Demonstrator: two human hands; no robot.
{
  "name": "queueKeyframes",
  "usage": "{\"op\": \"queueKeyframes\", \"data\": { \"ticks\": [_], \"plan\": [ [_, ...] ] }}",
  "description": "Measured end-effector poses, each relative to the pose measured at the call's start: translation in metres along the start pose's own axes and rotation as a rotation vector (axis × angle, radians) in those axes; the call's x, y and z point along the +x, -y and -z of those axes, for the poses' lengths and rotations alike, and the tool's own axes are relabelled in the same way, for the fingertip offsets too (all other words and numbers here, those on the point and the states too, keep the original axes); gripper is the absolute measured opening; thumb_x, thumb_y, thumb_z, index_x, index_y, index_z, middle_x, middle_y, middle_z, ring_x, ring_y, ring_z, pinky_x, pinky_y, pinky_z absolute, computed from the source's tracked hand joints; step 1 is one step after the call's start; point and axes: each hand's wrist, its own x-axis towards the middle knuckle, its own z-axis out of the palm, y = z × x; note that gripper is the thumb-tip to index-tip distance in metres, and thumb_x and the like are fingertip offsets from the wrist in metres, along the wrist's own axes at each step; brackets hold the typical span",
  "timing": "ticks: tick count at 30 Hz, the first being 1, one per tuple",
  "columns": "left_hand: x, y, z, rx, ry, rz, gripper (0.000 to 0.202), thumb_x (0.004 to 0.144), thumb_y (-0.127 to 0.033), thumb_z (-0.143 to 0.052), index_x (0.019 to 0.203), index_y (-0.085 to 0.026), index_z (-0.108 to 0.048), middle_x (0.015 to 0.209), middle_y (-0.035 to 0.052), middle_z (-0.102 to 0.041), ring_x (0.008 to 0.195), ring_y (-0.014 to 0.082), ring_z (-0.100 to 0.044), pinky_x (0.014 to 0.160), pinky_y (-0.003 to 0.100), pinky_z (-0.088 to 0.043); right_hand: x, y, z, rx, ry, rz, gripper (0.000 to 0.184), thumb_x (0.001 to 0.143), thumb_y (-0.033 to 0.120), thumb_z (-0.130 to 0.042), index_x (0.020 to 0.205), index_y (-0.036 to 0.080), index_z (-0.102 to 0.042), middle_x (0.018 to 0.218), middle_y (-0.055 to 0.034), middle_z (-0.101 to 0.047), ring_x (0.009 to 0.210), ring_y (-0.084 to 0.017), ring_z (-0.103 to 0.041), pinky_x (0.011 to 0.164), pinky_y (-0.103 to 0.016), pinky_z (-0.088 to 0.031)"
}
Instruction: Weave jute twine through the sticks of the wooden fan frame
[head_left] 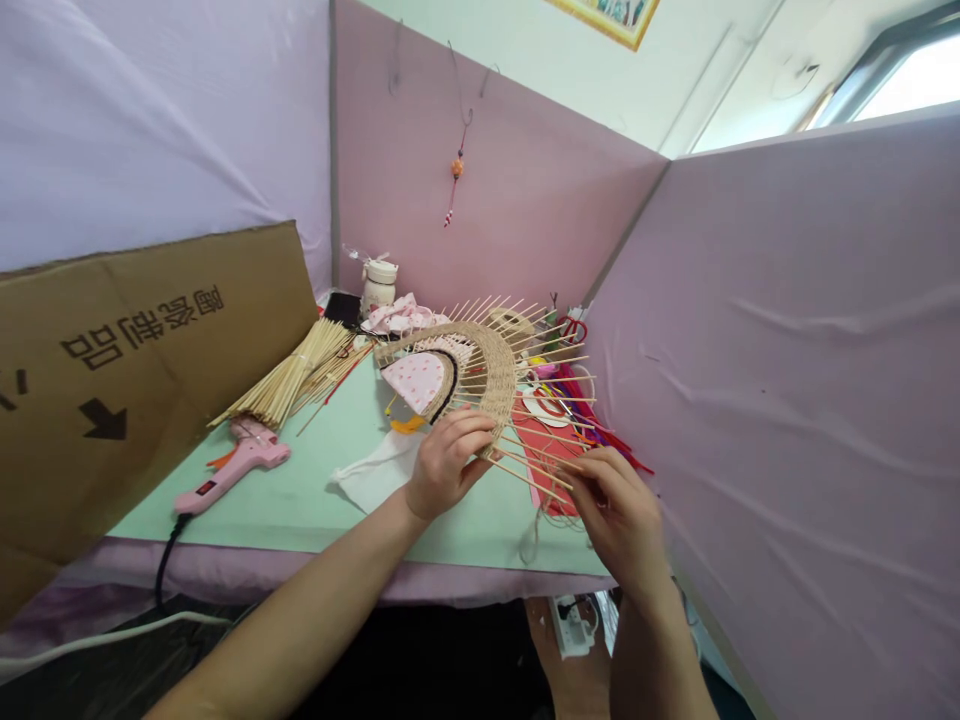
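Note:
A half-round woven fan (pixel 501 375), made of thin sticks and bands of tan jute twine, is held above the table. Pink dotted fabric (pixel 416 381) edged in black covers its inner part, and bare stick ends radiate from the outer rim. My left hand (pixel 450 460) grips the lower end of the woven band, thumb underneath. At the lower right stick tips, my right hand (pixel 615 510) is closed in a pinch. Loose jute twine (pixel 531 540) hangs just below; the fingers partly hide what they pinch, seemingly twine beside the stick ends.
On the left lie a pink glue gun (pixel 236 468) with a black cord and a bundle of sticks (pixel 292 375), beside a cardboard panel (pixel 150 350). White cloth (pixel 379 465), red sheets (pixel 551 460) and a lidded jar (pixel 379 285) are around the fan. Partitions enclose the table.

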Motion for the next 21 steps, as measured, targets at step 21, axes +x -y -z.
{"op": "queueKeyframes", "data": {
  "ticks": [21],
  "plan": [
    [-0.001,-0.005,0.000,0.036,0.020,-0.060,0.024,0.086,-0.014,-0.062,0.110,-0.021,-0.059,0.104,0.0102,-0.068,0.105,0.0205,-0.063,0.093,0.045,-0.054,-0.009,0.050,0.029,0.234,0.167,-0.332,0.011,0.091,0.024,-0.058,0.081,0.021,-0.060,0.077,-0.0016,-0.058,0.067,-0.013,-0.054,0.058,-0.024,-0.043]
  ]
}}
